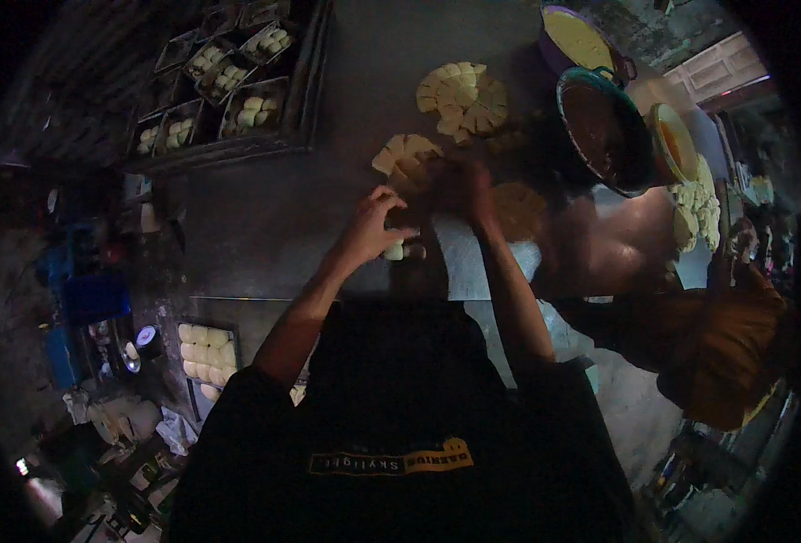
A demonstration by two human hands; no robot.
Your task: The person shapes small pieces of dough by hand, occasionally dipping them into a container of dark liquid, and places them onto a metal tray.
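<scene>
- Head view, reference: clock directions are taken from the centre of the view. We work at a dark worktop (265, 217) in dim light.
- Left hand (373, 226), 11 o'clock: we hold its fingers curved and parted, with a gap at the thumb; we see nothing grasped.
- Small dough pieces (393, 251): located just beside the left thumb, on its 5 o'clock side.
- Right hand (475, 192), between 1 and 2 o'clock: shadow and blur cover its fingers; we cannot tell whether they grip or are released.
- Near cut dough round (407, 161), 12 o'clock: lies on the worktop just beyond our hands, divided into pieces.
- Far cut dough round (461, 98), between 12 and 1 o'clock: likewise divided.
- Shadowed dough round (520, 211), 2 o'clock: lies beside our right forearm.
- Purple basin (550, 50), 1 o'clock: holds a pale yellow content. Green-rimmed basin (565, 136), 2 o'clock: dark inside.
- Large dark tray (228, 158), between 10 and 11 o'clock: carries tins with dough balls (256, 111).
- Co-worker's brown garment (726, 353), between 3 and 4 o'clock.
</scene>
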